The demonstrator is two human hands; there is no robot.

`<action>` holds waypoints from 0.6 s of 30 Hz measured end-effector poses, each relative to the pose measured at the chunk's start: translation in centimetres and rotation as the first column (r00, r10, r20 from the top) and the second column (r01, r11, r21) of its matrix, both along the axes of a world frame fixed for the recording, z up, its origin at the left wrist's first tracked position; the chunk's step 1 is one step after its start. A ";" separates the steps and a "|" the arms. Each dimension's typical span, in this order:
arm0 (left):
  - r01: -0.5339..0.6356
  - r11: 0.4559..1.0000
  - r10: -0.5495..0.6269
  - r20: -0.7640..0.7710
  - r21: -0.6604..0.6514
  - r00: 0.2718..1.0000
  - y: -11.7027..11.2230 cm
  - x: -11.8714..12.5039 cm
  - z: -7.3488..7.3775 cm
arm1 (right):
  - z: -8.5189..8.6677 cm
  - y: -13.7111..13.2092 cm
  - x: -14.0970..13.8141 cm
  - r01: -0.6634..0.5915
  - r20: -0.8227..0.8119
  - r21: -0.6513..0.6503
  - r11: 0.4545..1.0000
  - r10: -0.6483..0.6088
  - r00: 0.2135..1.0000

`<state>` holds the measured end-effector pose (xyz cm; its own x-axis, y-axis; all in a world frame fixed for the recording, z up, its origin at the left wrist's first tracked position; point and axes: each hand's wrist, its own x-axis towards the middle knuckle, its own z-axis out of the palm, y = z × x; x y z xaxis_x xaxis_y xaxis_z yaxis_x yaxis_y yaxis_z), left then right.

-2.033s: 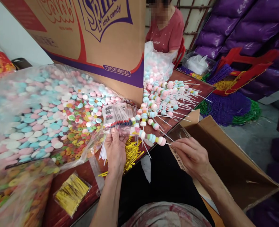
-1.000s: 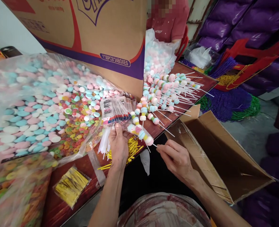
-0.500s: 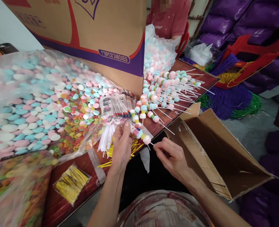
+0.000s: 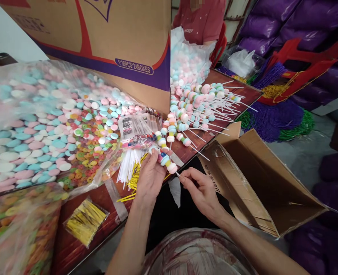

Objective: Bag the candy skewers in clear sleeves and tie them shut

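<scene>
Since earlier frame: right hand [image 4: 201,191] nearer left hand [image 4: 151,175]. Right fingertips pinch candy skewer [image 4: 171,168] by its stick, left fingers its wrapped end, at red-brown table [image 4: 62,252] edge. Open carton [image 4: 233,183] right; purple sacks [image 4: 272,23] behind.

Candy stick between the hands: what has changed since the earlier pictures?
The candy stick has moved left, its far candies now apparently inside a clear bag. The right hand has come left with it, still gripping its bare end. The left hand has shifted right, off the stack of printed bags, onto that bag. The candy stick pile, yellow tie packet and open carton stayed.
</scene>
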<state>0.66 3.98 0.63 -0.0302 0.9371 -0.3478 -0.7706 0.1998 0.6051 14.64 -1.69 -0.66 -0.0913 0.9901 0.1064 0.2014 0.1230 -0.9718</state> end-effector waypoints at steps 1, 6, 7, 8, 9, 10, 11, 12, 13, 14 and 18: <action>0.001 1.000 -0.001 0.017 0.001 1.000 0.0 0.0 0.0 | 0.0 -0.1 -0.1 -0.008 -0.129 -0.139 0.990 -0.010 0.992; 0.039 0.999 -0.039 -0.002 0.011 0.999 -0.3 0.6 -0.3 | -0.3 0.2 -0.5 -0.168 -0.522 -0.397 0.902 -0.072 0.850; 0.044 0.999 -0.044 -0.005 0.011 0.999 -0.4 0.7 -0.3 | -0.4 0.2 -0.5 -0.174 -0.532 -0.397 0.901 -0.071 0.844; 0.049 0.999 -0.049 -0.007 0.012 0.999 -0.5 0.8 -0.4 | -0.4 0.3 -0.7 -0.163 -0.516 -0.386 0.908 -0.066 0.854; 0.055 0.998 -0.055 -0.009 0.013 0.998 -0.5 0.8 -0.4 | -0.5 0.3 -0.8 -0.132 -0.475 -0.359 0.924 -0.059 0.878; 0.064 0.998 -0.064 -0.012 0.018 0.998 -0.5 0.8 -0.4 | -0.6 0.3 -0.9 -0.090 -0.408 -0.309 0.947 -0.046 0.912; 0.076 0.997 -0.075 -0.017 0.028 0.997 -0.6 0.9 -0.3 | -0.7 0.4 -1.0 -0.043 -0.315 -0.228 0.973 -0.032 0.948; 0.089 0.995 -0.088 -0.026 0.040 0.996 -0.6 0.8 -0.2 | -0.9 0.5 -1.1 -0.004 -0.207 -0.117 0.993 -0.021 0.978; 0.104 0.993 -0.102 -0.038 0.052 0.994 -0.6 0.8 -0.1 | -1.1 0.6 -1.2 0.020 -0.095 0.012 1.000 -0.019 0.995; 0.125 0.990 -0.122 -0.051 0.061 0.991 -0.6 0.8 0.0 | -1.4 0.7 -1.2 0.025 0.008 0.141 0.990 -0.026 1.000; 0.237 0.971 -0.236 -0.041 0.015 0.971 -0.7 0.4 0.4 | -2.0 1.1 -1.0 -0.055 0.277 0.400 0.915 -0.064 0.959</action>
